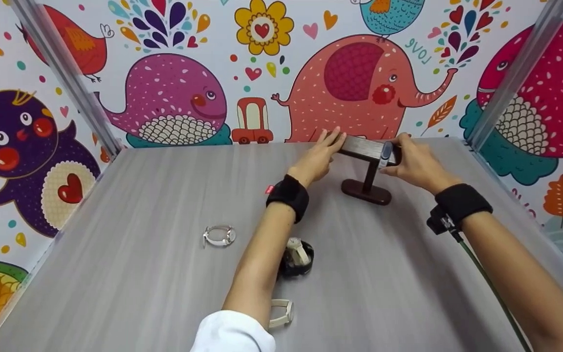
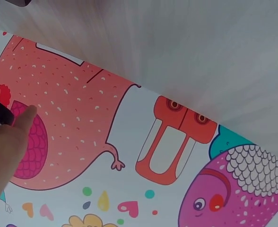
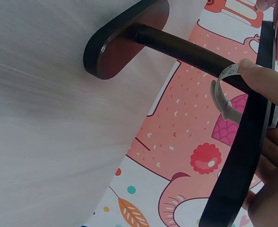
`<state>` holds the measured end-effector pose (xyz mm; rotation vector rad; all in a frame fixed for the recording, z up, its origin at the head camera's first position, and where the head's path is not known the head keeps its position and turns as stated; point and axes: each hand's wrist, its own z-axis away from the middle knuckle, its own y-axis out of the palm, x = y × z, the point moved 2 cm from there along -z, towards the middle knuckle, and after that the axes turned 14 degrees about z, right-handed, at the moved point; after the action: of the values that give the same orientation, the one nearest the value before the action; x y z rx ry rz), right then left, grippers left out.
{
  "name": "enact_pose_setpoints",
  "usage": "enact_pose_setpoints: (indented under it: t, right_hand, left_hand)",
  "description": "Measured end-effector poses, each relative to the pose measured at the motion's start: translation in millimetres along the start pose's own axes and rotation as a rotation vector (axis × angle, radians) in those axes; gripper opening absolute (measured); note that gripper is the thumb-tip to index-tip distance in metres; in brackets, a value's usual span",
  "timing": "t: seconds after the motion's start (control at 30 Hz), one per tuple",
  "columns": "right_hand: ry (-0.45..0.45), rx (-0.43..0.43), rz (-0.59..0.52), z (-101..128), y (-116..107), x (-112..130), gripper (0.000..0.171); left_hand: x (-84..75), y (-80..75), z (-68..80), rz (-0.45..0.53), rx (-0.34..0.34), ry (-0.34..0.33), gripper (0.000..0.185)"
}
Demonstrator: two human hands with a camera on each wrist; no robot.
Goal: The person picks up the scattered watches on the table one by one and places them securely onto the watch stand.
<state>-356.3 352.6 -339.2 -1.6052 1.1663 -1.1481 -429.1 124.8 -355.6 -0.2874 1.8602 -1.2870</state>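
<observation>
Nearest the camera, at 6 o'clock on the grey worktop (image 1: 115, 274), a cream watch (image 1: 281, 313) lies partly hidden under the left forearm. Just beyond it sits a black watch (image 1: 297, 256) with a cream strap. At 9 o'clock from that one, well apart, lies a clear-strapped watch (image 1: 219, 235).

Toward 12 o'clock, near the rear wall, stands the dark wooden T-stand (image 1: 365, 168), upright on its oval base.

The left hand (image 1: 318, 156) rests straight fingers on the left end of the crossbar; its grip is relaxed and encloses nothing.

The right hand (image 1: 416, 164) pinches a grey watch band (image 3: 222, 92) looped around the right end of the crossbar, thumb pressed on the band.

Behind stands the cartoon-animal wall (image 1: 355, 83).
</observation>
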Motion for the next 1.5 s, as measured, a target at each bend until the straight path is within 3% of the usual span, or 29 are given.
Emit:
enact_pose_setpoints:
  t: [0.33,0.43,0.5,0.6,0.73,0.87,1.03,1.17,1.33,1.5]
  right_hand:
    - [0.043,0.066,-0.018,0.5,0.1,0.7,0.074]
    - [0.032,0.092,0.003,0.5,-2.6,3.4,0.084]
    - [0.014,0.064,0.03,1.2,-3.0,8.9,0.093]
    - [-0.039,-0.051,0.069,6.2,-2.4,23.2,0.102]
    - [-0.17,-0.228,0.102,19.1,4.4,50.2,0.099]
    - [-0.309,-0.294,0.105,30.2,10.4,78.3,0.1]
    - [-0.394,-0.212,0.055,39.1,15.6,108.9,0.104]
    - [-0.465,-0.15,0.018,46.0,18.3,126.8,0.103]
    - [-0.552,-0.139,-0.008,55.0,23.9,141.5,0.101]
    - [-0.629,-0.043,-0.054,62.0,40.9,151.7,0.093]
  left_hand:
    - [5.2,6.8,-1.8,-0.036,0.021,0.018,0.078]
    - [4.6,3.6,1.8,-0.024,0.02,0.001,0.078]
    - [4.2,-1.0,8.4,-0.022,0.001,-0.015,0.077]
    - [2.2,-9.9,24.4,-0.014,-0.067,-0.031,0.071]
    - [1.5,-21.8,53.9,-0.016,-0.14,-0.05,0.061]
    - [0.4,-31.3,81.5,0.015,-0.116,-0.087,0.059]
    - [-5.0,-43.8,109.6,0.08,-0.045,-0.145,0.063]
    - [-11.1,-47.2,128.0,0.082,-0.045,-0.153,0.062]
    - [-14.7,-32.1,152.1,0.05,-0.079,-0.197,0.064]
    - [-10.8,-10.0,177.6,0.077,-0.011,-0.253,0.068]
